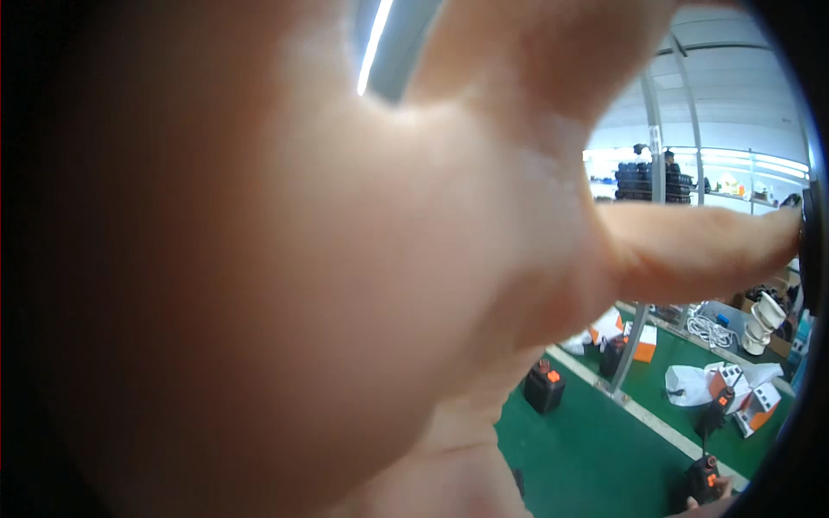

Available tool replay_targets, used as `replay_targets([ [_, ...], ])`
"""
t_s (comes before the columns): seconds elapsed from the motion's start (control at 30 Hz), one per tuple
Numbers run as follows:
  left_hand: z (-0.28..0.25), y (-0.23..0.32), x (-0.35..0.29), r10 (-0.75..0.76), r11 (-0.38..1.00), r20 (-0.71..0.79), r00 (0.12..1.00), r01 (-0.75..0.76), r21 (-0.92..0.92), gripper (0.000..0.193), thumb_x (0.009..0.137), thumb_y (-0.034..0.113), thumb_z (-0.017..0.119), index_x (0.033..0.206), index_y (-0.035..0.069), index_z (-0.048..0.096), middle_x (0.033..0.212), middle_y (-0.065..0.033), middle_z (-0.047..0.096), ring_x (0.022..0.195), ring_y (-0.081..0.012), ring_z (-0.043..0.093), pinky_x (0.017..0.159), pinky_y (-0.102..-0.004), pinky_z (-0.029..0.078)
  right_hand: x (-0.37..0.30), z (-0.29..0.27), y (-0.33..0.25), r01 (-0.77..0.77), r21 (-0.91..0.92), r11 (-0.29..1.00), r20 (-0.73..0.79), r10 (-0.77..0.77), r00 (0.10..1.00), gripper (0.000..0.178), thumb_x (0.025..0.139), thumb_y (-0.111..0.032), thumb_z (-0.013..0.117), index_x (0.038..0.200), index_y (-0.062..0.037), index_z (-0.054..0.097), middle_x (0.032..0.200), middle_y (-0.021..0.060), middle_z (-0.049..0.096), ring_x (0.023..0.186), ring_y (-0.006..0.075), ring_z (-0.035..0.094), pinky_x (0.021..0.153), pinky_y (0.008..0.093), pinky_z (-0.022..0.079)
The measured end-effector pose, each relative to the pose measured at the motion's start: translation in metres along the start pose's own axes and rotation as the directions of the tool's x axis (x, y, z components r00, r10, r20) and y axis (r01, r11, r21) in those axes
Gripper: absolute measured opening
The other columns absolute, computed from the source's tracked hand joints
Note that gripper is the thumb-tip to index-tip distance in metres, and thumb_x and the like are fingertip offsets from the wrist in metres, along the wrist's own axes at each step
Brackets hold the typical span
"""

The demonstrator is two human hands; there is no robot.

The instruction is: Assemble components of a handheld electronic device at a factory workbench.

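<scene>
My right hand (389,242), blurred and very close, covers most of the head view with its palm. Its thumb (704,250) stretches toward the right rim, and the other fingers spread upward past a gap. Fingertips run out of the picture, but nothing shows in the palm. My left hand is not seen. At the lower right, partly cut off, another hand (724,488) touches a black device (706,475) with orange parts. Whose hand it is, I cannot tell for sure.
A green bench (587,453) with a pale strip (652,419) carries a black box-shaped device (544,387), orange-and-white boxes (641,343), white bags (688,385) and another black device (715,410). Behind stand a metal post (635,350), a coiled white cable (710,330) and white spools (762,324).
</scene>
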State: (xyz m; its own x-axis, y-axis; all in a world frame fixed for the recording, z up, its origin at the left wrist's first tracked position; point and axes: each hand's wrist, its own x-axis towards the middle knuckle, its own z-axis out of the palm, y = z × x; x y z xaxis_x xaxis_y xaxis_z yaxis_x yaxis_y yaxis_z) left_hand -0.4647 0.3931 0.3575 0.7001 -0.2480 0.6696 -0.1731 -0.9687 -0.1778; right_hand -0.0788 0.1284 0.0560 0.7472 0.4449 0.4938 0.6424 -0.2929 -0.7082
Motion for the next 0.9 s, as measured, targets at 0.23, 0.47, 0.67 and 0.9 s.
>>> replay_targets([
  [0.23, 0.038, 0.014, -0.023, -0.188, 0.960, -0.040, 0.981, 0.175, -0.221, 0.068, 0.079, 0.027, 0.072, 0.138, 0.006, 0.044, 0.149, -0.0104, 0.031, 0.126, -0.0287, 0.042, 0.102, -0.0312, 0.039, -0.004, 0.010, -0.011, -0.024, 0.078, 0.997, 0.100, 0.016, 0.995, 0.053, 0.073, -0.020, 0.082, 0.113, 0.0000, 0.053, 0.109, 0.0193, 0.060, 0.102, 0.0259, 0.059, 0.092, 0.0379, 0.046],
  [0.47, 0.055, 0.007, -0.004, -0.098, 0.959, 0.007, 0.995, 0.096, -0.265, 0.068, 0.079, 0.028, 0.072, 0.137, 0.006, 0.044, 0.149, -0.0100, 0.031, 0.126, -0.0283, 0.042, 0.101, -0.0301, 0.040, 0.008, 0.031, 0.017, 0.005, 0.171, 0.985, 0.065, -0.016, 0.998, 0.047, 0.070, -0.009, 0.077, 0.107, 0.0009, 0.049, 0.101, 0.0121, 0.059, 0.091, 0.0192, 0.059, 0.082, 0.0328, 0.051],
  [0.67, 0.160, 0.023, 0.049, -0.255, 0.319, -0.320, 0.912, -0.233, -0.918, 0.055, 0.072, 0.002, 0.068, 0.123, 0.002, 0.046, 0.142, -0.0198, 0.031, 0.136, -0.0392, 0.025, 0.103, -0.0596, 0.035, 0.012, 0.042, 0.005, -0.038, 0.177, 0.984, 0.053, 0.029, 0.998, 0.054, 0.062, -0.016, 0.081, 0.100, 0.0001, 0.046, 0.115, 0.0181, 0.058, 0.096, 0.0250, 0.062, 0.076, 0.0391, 0.055],
  [0.9, 0.310, 0.042, 0.061, 0.373, 0.232, -0.082, 0.924, -0.178, -0.956, 0.037, 0.080, 0.003, 0.057, 0.116, 0.003, 0.049, 0.119, -0.0172, 0.048, 0.106, -0.0323, 0.052, 0.091, -0.0382, 0.043, 0.014, 0.046, 0.030, 0.384, -0.193, 0.903, -0.027, -0.396, 0.918, 0.037, 0.066, -0.017, 0.080, 0.087, 0.0014, 0.057, 0.113, 0.0203, 0.060, 0.092, 0.0267, 0.065, 0.076, 0.0351, 0.056],
])
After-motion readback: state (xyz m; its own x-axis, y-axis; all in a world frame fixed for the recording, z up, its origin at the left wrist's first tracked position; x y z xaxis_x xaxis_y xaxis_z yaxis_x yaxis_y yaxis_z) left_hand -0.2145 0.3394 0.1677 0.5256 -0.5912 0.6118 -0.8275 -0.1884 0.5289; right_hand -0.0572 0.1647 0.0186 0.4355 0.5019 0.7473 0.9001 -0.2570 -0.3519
